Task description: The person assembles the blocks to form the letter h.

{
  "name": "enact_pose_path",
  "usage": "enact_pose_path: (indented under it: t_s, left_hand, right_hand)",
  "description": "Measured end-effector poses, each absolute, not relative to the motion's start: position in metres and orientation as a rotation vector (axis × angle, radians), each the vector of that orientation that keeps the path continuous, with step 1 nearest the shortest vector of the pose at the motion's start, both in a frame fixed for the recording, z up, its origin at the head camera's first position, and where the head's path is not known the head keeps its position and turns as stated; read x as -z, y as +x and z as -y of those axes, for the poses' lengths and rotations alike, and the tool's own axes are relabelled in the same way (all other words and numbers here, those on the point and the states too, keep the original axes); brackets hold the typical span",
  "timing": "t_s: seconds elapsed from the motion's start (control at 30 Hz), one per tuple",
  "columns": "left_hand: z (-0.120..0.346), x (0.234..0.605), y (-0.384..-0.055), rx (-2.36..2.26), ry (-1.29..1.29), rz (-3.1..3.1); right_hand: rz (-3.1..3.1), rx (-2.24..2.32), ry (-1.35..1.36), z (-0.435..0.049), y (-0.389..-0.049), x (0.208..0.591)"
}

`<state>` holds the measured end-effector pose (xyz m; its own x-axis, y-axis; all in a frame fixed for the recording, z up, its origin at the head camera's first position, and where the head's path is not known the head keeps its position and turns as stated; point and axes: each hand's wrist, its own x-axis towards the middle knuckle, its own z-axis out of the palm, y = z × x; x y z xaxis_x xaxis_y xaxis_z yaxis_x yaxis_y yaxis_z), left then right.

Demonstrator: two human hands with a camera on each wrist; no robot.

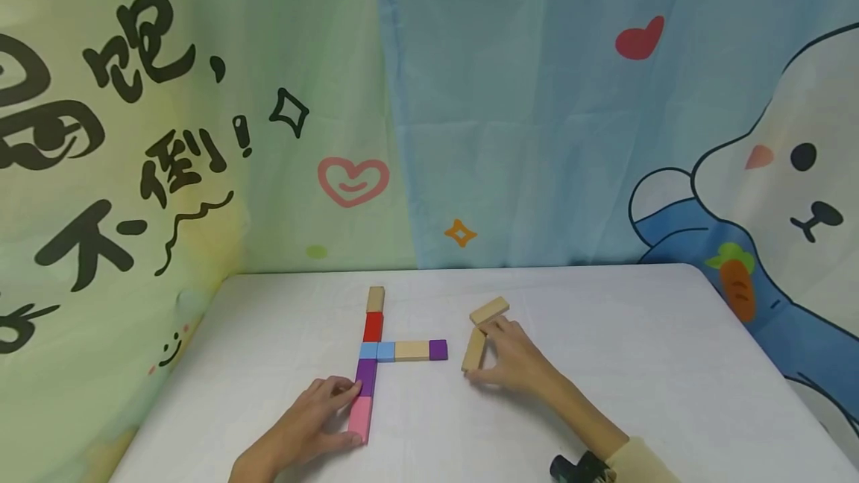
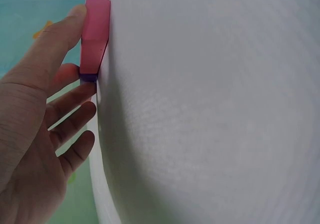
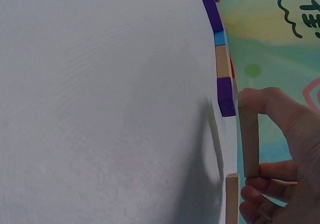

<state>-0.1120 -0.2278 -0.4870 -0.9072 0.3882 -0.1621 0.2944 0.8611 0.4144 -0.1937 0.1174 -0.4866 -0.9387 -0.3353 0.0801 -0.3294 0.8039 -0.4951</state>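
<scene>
My left hand (image 1: 309, 420) holds a pink block (image 1: 360, 421) with thumb at its near end and forefinger by the purple block (image 1: 365, 377). Both lie end to end in a row that runs on through a light blue block (image 1: 368, 350), a red one (image 1: 373, 326) and a plain wooden one (image 1: 375, 299). Branching right are another light blue block (image 1: 385, 352), a wooden block (image 1: 411, 351) and a short purple block (image 1: 438, 349). My right hand (image 1: 513, 360) pinches a plain wooden block (image 3: 249, 141) by its two ends, thumb against fingers.
A further wooden block (image 1: 489, 310) lies at a slant just beyond my right fingertips. White cloth covers the table (image 1: 604, 319). Printed curtains (image 1: 470, 110) hang behind its far edge and along the left. Something black (image 1: 582, 467) is worn at the right wrist.
</scene>
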Motion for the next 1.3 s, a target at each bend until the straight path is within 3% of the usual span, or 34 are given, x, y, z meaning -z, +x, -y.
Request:
enact_pose_path:
  t_s: [1.3]
  left_hand:
    - [0.229,0.487,-0.112,-0.590,0.497,-2.775]
  right_hand:
    - [-2.720,0.672,-0.920,-0.102,-0.208,0.488]
